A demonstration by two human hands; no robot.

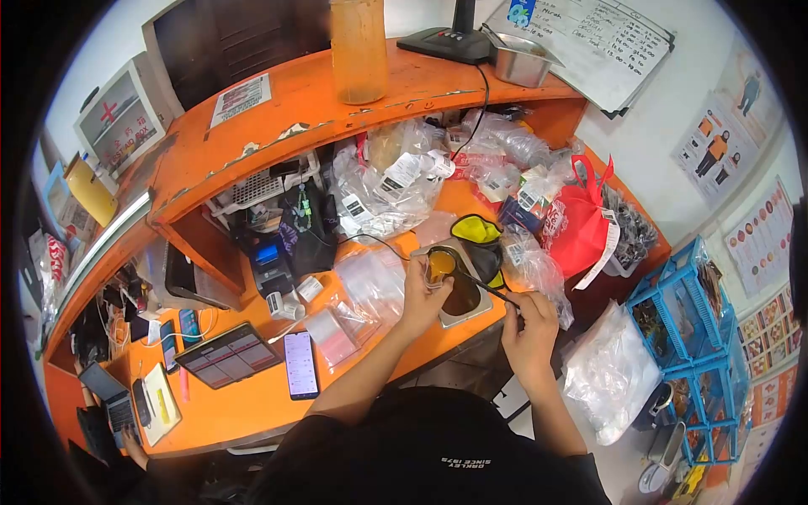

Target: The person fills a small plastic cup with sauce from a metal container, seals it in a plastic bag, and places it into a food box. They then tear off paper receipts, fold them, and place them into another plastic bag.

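Over a metal container (463, 297) of dark brown contents, my left hand (418, 296) holds a small clear cup (440, 264) with something yellow-orange in it. My right hand (530, 326) grips the dark handle of a ladle (488, 289), which reaches left toward the cup. The ladle's bowl cannot be told apart from the cup. Just behind the container lies a black and yellow pouch (476, 240).
An orange counter (227, 412) carries a phone (301, 365), a tablet (227, 357) and plastic bags (370, 282). A red bag (576, 223) stands at the back right, blue baskets (686, 320) at the right. Another person's hand (133, 443) touches a laptop at far left.
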